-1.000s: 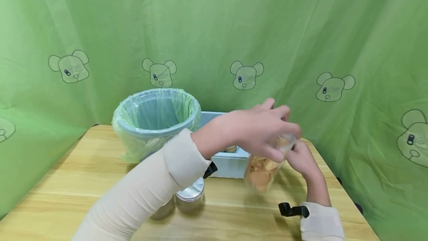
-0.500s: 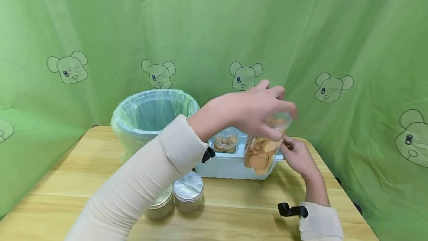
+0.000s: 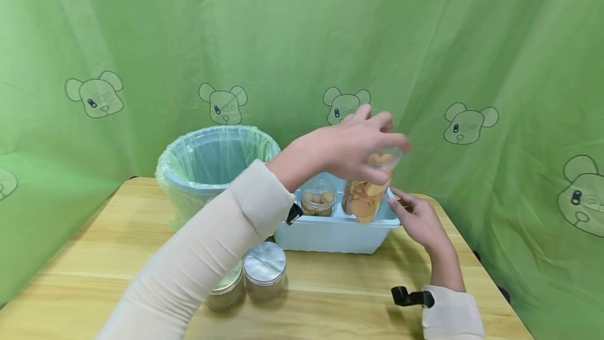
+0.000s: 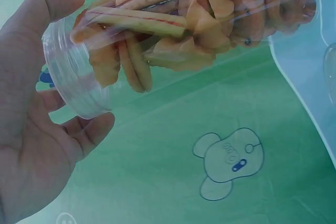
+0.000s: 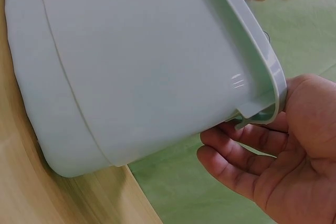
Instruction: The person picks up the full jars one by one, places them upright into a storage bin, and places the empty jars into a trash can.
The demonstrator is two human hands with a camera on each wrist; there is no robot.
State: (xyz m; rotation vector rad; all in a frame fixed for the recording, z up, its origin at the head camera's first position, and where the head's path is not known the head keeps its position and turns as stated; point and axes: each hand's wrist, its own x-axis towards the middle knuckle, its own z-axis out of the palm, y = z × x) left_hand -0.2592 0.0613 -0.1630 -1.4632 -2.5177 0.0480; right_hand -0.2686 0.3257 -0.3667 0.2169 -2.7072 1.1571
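Observation:
My left hand (image 3: pixel 354 148) grips the top end of a tall clear jar (image 3: pixel 365 195) of biscuits, thumb on one side and fingers on the other. In the left wrist view the clear jar (image 4: pixel 157 40) shows sandwich biscuits and round ones inside. The jar tilts, its lower end at the front rim of a light blue plastic box (image 3: pixel 330 236); whether it touches is unclear. My right hand (image 3: pixel 421 222) holds the box's right end by the rim. The right wrist view shows its fingers (image 5: pixel 231 158) curled under that rim. A smaller clear jar (image 3: pixel 318 197) of biscuits stands inside the box.
Two short jars stand on the wooden table (image 3: pixel 340 303) before the box, a silver-topped jar (image 3: pixel 265 269) and a greenish-topped jar (image 3: pixel 228 287) partly behind my left sleeve. A blue bin (image 3: pixel 219 138) with a green bag stands left of the box. Green curtain (image 3: pixel 283 41) hangs behind.
My left hand has lifted the biscuit jar up and slightly left, from in front of the box to its rim. My right hand has shifted onto the box's right end.

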